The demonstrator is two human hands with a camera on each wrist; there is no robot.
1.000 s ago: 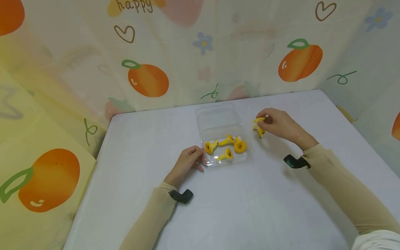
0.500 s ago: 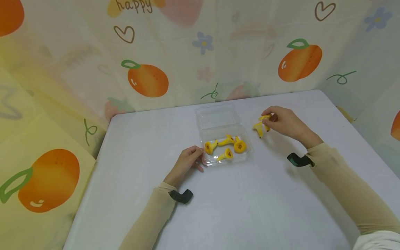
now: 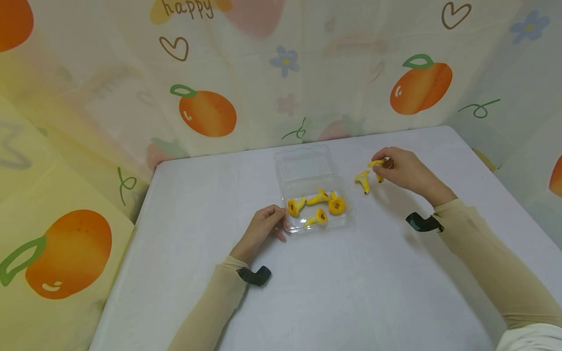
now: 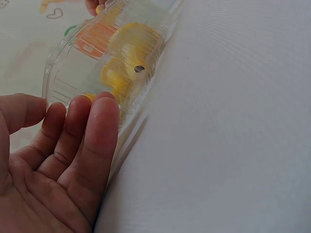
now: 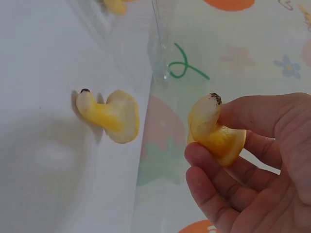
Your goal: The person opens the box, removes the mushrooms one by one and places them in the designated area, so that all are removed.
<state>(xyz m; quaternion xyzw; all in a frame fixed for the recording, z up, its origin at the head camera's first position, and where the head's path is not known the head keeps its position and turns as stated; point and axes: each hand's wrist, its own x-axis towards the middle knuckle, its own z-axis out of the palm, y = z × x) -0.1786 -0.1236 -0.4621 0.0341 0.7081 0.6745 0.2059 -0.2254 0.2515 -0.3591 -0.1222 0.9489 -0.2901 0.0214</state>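
Observation:
My right hand (image 3: 406, 170) pinches a yellow mushroom (image 5: 216, 128) with a dark stem tip, between thumb and fingers, above the table. A second yellow mushroom (image 3: 362, 181) lies on the table just left of that hand; the right wrist view shows its pale cap and bent stem. Left of it stands a clear plastic clamshell box (image 3: 307, 185) with its lid (image 3: 305, 163) folded back. Several yellow mushrooms (image 3: 337, 205) lie inside. At the box's near left corner, my left hand (image 3: 261, 229) holds the rim, thumb on top and fingers against the outer wall (image 4: 80, 131).
A white-covered table (image 3: 342, 292) carries everything. Behind it hangs a cloth backdrop (image 3: 342, 87) printed with fruit, hearts and flowers, and its far edge meets that cloth. Each wrist wears a dark camera mount (image 3: 254, 276).
My right hand has moved right and slightly farther back with its mushroom, drawing apart from the mushroom on the table, which now shows fully. My left hand and the box have stayed put.

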